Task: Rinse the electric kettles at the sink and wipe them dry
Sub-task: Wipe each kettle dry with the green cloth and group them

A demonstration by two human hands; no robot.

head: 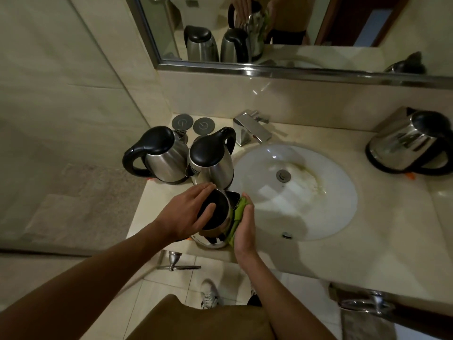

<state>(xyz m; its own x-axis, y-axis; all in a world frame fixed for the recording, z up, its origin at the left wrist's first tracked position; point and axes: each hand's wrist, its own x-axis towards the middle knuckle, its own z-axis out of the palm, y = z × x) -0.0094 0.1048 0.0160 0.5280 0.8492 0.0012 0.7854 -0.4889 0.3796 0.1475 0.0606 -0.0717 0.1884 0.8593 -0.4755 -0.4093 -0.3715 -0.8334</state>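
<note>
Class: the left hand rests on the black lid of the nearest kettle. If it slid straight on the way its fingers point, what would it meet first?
Probably the steel kettle with the black lid standing just beyond the left hand; depth is uncertain.

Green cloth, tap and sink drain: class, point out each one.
green cloth [239, 212], head view, on its upper fold.
tap [252, 130], head view, on the chrome spout.
sink drain [283, 175], head view, on the plug's centre.
</note>
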